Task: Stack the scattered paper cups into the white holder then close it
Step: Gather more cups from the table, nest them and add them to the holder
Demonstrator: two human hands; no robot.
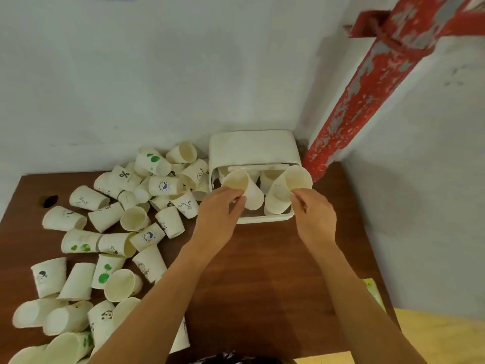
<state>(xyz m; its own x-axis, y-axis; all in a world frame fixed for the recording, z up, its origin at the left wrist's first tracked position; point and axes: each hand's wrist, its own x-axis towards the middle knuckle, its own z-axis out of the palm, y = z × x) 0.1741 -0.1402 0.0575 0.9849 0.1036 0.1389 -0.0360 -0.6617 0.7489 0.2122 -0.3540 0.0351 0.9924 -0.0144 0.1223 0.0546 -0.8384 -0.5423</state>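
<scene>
paper cups point(112, 227) are seen strewn over the left of a brown wooden table point(257, 271) set in a pale-walled corner, beside a flaking red pipe point(362, 95). the white holder point(252, 151) is found open at the back edge, lid raised. one cup point(245, 189) is pinched at the rim by the left hand point(219, 208), another cup point(288, 189) by the right hand point(313, 214), both tilted in the holder. bare wood is left in front of it.

A dark brown wooden table point(257, 271) is standing in the corner of pale, scuffed walls point(131, 74). A red pipe point(367, 88) with flaking paint is running down at a slant behind its far right corner. A small dark spot point(50, 201) is showing near the table's left edge. Something yellow-green point(374, 292) is peeking past the right edge, beside a yellowish floor point(433, 337).
</scene>
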